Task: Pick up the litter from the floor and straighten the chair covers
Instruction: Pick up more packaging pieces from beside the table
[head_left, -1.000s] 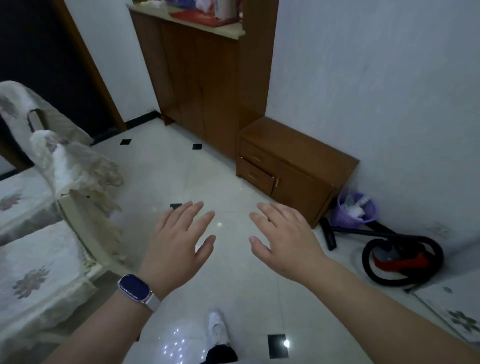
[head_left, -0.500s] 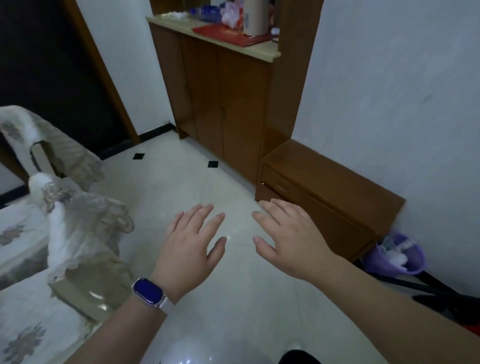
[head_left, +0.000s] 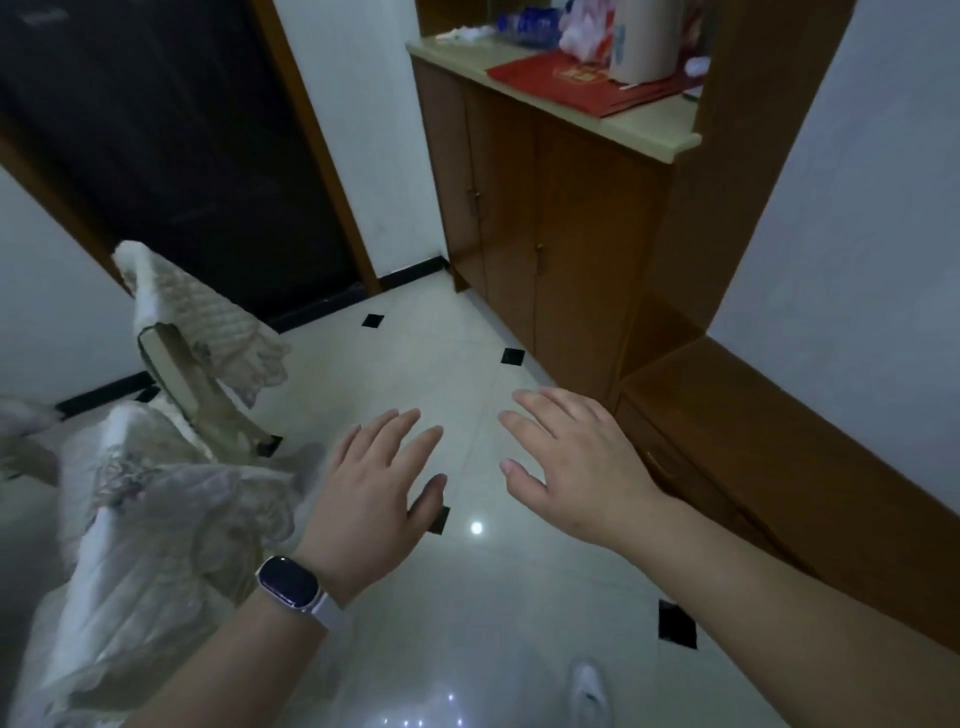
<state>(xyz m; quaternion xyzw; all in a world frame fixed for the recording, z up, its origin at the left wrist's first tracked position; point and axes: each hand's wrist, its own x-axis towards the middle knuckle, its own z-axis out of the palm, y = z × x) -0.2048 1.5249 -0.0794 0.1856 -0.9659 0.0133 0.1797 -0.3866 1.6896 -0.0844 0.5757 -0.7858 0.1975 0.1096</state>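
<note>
Your left hand (head_left: 374, 488) hovers just right of the rumpled cover (head_left: 171, 519), and your right hand (head_left: 576, 467) is farther right. Both are flat, spread and empty. Left is nearer.

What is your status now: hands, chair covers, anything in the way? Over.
Left hand and right hand open, empty, above the floor. Near chair cover rumpled, untouched. No litter in view. Nothing between left hand and cover.
</note>
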